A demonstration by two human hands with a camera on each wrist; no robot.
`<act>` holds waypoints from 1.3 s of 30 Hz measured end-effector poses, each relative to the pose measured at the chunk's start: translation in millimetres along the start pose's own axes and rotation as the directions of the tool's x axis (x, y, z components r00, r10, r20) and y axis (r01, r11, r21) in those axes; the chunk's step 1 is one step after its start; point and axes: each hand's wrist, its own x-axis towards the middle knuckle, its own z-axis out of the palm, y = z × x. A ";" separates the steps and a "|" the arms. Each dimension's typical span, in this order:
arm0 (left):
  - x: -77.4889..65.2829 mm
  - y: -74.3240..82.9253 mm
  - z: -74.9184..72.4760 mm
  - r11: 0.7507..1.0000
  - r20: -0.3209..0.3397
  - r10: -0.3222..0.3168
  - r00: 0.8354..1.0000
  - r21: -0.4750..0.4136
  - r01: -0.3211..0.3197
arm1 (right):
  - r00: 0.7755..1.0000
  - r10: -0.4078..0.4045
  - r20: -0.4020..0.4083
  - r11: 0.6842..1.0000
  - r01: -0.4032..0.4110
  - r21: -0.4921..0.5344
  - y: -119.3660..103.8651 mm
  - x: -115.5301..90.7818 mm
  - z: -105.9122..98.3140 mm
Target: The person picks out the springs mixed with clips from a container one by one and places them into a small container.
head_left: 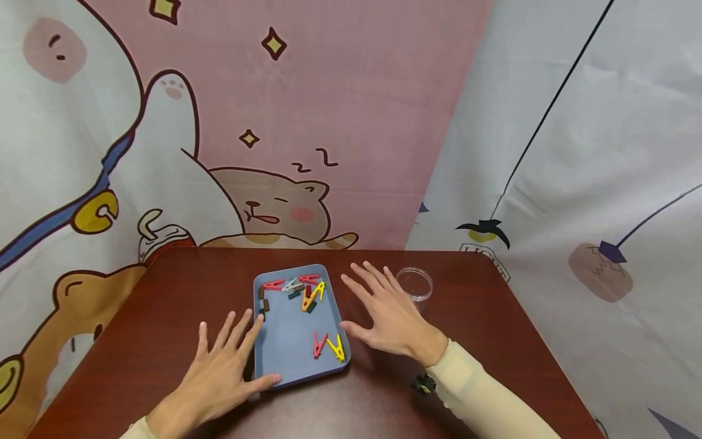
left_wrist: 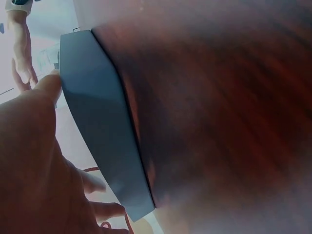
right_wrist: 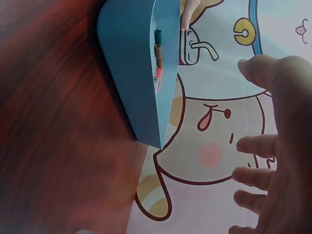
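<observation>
A blue-grey tray (head_left: 287,341) lies on the table with small clothespins in it. A red clothespin (head_left: 320,345) and a yellow clothespin (head_left: 336,348) are at its near right; red, white, orange and yellow ones lie towards the far end. Among them are several small ribbed cylinders, green (right_wrist: 157,37), brown (right_wrist: 158,56) and dark red. My left hand (head_left: 219,375) is spread at the tray's near left corner, its thumb by the near rim; contact is unclear. My right hand (head_left: 389,317), fingers spread and holding nothing, hovers between the tray and a clear round jar (head_left: 414,283).
The dark red-brown wooden table (head_left: 181,305) runs back to a printed cartoon cloth (head_left: 351,122) behind it. The jar stands right of the tray, partly hidden by my right hand. A small dark object (head_left: 424,384) shows beneath the right sleeve.
</observation>
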 end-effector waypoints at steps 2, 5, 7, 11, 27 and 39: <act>-1.0 0.9 0.3 1.000 0.006 -0.001 1.000 0.002 0.001 | 1.000 -0.006 0.011 1.000 0.006 0.004 -0.5 2.9 0.1; -1.4 2.4 -0.2 1.000 0.014 0.002 1.000 0.005 -0.003 | 0.999 -0.015 0.031 1.000 0.015 0.008 -1.4 8.3 -0.1; -1.6 3.1 -0.9 1.000 0.023 0.004 1.000 0.007 -0.005 | 0.999 -0.025 0.041 1.000 0.025 0.015 -2.2 12.4 -0.3; -1.2 3.5 -1.5 1.000 0.036 0.012 0.999 0.004 -0.012 | 0.997 -0.053 0.052 0.998 0.051 0.031 -4.1 20.2 0.8; 5.1 -5.9 -3.1 0.997 0.057 0.073 0.996 -0.002 -0.073 | 0.978 -0.123 0.168 0.992 0.116 0.046 -19.7 57.2 13.8; 23.5 -20.2 -11.2 0.985 0.099 0.171 0.980 -0.022 -0.169 | 0.967 -0.125 0.221 0.991 0.113 0.066 -25.8 84.6 22.4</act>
